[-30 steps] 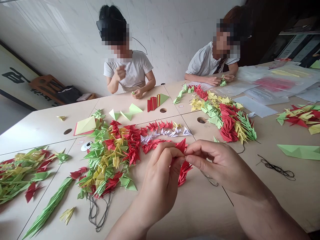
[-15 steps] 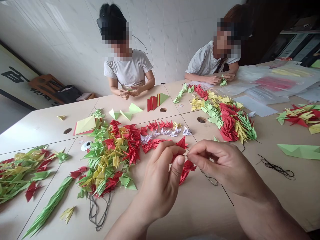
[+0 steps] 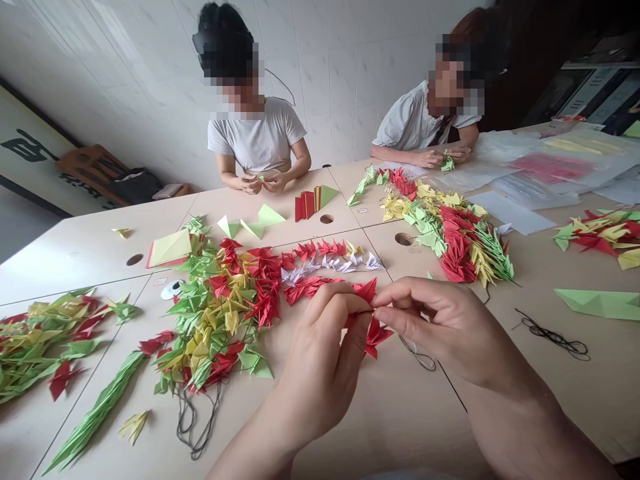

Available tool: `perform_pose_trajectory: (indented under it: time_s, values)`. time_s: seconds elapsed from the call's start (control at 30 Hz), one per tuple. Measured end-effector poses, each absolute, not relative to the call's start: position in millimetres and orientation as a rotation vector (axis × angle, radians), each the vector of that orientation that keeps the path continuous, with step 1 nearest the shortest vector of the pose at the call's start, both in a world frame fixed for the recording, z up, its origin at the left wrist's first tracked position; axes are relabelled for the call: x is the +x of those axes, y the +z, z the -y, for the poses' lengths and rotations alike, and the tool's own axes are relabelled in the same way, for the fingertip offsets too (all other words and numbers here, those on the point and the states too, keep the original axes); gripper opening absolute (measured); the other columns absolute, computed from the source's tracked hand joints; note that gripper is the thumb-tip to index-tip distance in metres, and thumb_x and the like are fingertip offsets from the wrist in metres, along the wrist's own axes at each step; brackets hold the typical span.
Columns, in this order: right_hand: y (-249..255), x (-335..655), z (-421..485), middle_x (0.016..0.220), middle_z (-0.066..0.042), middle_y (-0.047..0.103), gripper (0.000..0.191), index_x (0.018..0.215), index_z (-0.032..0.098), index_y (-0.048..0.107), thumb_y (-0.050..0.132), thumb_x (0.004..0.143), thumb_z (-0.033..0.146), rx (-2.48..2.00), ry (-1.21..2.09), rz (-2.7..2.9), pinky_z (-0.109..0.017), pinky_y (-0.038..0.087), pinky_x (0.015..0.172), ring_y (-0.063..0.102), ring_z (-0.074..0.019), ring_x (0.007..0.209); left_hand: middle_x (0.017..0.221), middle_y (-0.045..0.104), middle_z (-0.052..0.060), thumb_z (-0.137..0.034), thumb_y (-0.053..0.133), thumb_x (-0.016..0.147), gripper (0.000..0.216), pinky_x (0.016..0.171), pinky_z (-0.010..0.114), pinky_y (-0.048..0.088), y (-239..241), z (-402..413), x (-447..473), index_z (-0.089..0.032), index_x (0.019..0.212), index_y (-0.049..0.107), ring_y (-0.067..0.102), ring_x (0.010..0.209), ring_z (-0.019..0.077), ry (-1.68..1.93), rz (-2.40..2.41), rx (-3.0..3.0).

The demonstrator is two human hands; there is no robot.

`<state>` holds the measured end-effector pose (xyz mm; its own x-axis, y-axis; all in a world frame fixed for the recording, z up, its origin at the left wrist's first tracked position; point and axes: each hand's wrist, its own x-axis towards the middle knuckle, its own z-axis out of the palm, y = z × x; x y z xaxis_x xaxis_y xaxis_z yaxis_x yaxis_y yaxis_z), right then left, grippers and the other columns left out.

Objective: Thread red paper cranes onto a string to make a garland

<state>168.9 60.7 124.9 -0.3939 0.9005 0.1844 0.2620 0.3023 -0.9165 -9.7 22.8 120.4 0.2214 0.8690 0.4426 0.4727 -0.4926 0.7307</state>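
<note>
In the middle of the view my left hand (image 3: 323, 363) is closed, thumb and forefinger pinched at a short bit of dark thread. Facing it, my right hand (image 3: 447, 327) pinches the same thread, and the fingertips of both hands nearly meet. Red folded paper cranes (image 3: 375, 339) show behind and below my fingers; whether any of them is held I cannot tell. A loop of black thread (image 3: 423, 360) lies on the table under my right hand. To the left, a strung red and white row of cranes (image 3: 345, 265) joins a big mixed heap of paper cranes (image 3: 215, 313).
Two people (image 3: 255, 140) sit across the table. Strung cranes (image 3: 457, 247) lie at the right, near a coil of black cord (image 3: 555, 337) and a green paper strip (image 3: 597, 303). Plastic bags (image 3: 545, 167) cover the far right. A green bundle (image 3: 97, 413) lies at the left.
My left thumb has come up against the forefinger, closing the small gap between them. My right hand has stayed nearly in place.
</note>
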Motion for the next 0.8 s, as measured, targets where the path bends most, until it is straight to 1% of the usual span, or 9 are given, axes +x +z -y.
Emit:
perform_pose_trajectory:
  time_s: [0.17, 0.27, 0.33, 0.47, 0.53, 0.63, 0.7, 0.8]
  values:
    - [122, 170, -63, 0.062, 0.003, 0.059, 0.017, 0.078, 0.022, 0.069, 0.064, 0.089, 0.034, -1.048, 1.042, 1.847, -0.022, 0.037, 0.046, 0.048, -0.0103, 0.054, 0.099, 0.059, 0.002, -0.010, 0.052, 0.095, 0.012, 0.083, 0.020, 0.044, 122, -21, -10, -0.019, 0.099, 0.059, 0.055, 0.095, 0.0103, 1.246, -1.262, 2.054]
    - [124, 169, -61, 0.063, 0.002, 0.061, 0.018, 0.078, 0.022, 0.069, 0.063, 0.090, 0.034, -1.024, 1.014, 1.880, -0.022, 0.037, 0.047, 0.051, -0.0108, 0.055, 0.096, 0.059, 0.002, -0.014, 0.053, 0.096, 0.007, 0.080, 0.020, 0.044, 122, -22, -11, -0.019, 0.096, 0.059, 0.056, 0.090, 0.0101, 1.262, -1.251, 2.039]
    - [125, 168, -59, 0.064, 0.002, 0.062, 0.017, 0.078, 0.022, 0.069, 0.063, 0.091, 0.031, -1.003, 0.975, 1.908, -0.022, 0.037, 0.047, 0.052, -0.0103, 0.055, 0.092, 0.058, 0.001, -0.018, 0.056, 0.095, 0.004, 0.076, 0.020, 0.044, 120, -23, -11, -0.018, 0.092, 0.058, 0.055, 0.086, 0.0104, 1.253, -1.247, 2.039]
    - [125, 164, -56, 0.063, 0.003, 0.060, 0.017, 0.075, 0.019, 0.066, 0.062, 0.091, 0.021, -0.923, 0.847, 2.035, -0.021, 0.038, 0.052, 0.050, -0.0087, 0.057, 0.084, 0.053, 0.000, -0.024, 0.062, 0.092, 0.014, 0.068, 0.023, 0.041, 113, -25, -10, -0.018, 0.082, 0.054, 0.051, 0.076, 0.0112, 1.227, -1.307, 2.090]
    - [124, 163, -56, 0.062, 0.004, 0.058, 0.021, 0.072, 0.019, 0.063, 0.060, 0.092, 0.018, -0.917, 0.790, 2.085, -0.021, 0.038, 0.054, 0.049, -0.0085, 0.057, 0.081, 0.052, -0.001, -0.023, 0.058, 0.094, 0.017, 0.067, 0.024, 0.039, 111, -26, -9, -0.018, 0.079, 0.051, 0.049, 0.073, 0.0113, 1.205, -1.345, 2.120]
    - [123, 162, -56, 0.062, 0.004, 0.054, 0.024, 0.070, 0.019, 0.059, 0.059, 0.094, 0.022, -0.924, 0.773, 2.092, -0.021, 0.038, 0.055, 0.048, -0.0086, 0.058, 0.080, 0.051, 0.000, -0.018, 0.048, 0.098, 0.021, 0.066, 0.025, 0.039, 111, -25, -9, -0.019, 0.078, 0.048, 0.048, 0.073, 0.0112, 1.190, -1.343, 2.117]
    - [124, 163, -57, 0.064, 0.004, 0.055, 0.022, 0.073, 0.019, 0.060, 0.060, 0.094, 0.026, -0.919, 0.801, 2.064, -0.020, 0.039, 0.056, 0.049, -0.0085, 0.059, 0.082, 0.051, 0.000, -0.016, 0.046, 0.099, 0.020, 0.067, 0.024, 0.039, 113, -25, -9, -0.019, 0.079, 0.047, 0.048, 0.075, 0.0111, 1.205, -1.316, 2.081]
    - [127, 164, -58, 0.066, 0.004, 0.058, 0.017, 0.079, 0.021, 0.061, 0.058, 0.095, 0.026, -0.951, 0.856, 2.011, -0.020, 0.039, 0.054, 0.049, -0.0085, 0.058, 0.087, 0.052, 0.000, -0.015, 0.046, 0.099, 0.016, 0.071, 0.022, 0.041, 117, -24, -10, -0.020, 0.084, 0.049, 0.049, 0.079, 0.0106, 1.210, -1.270, 2.025]
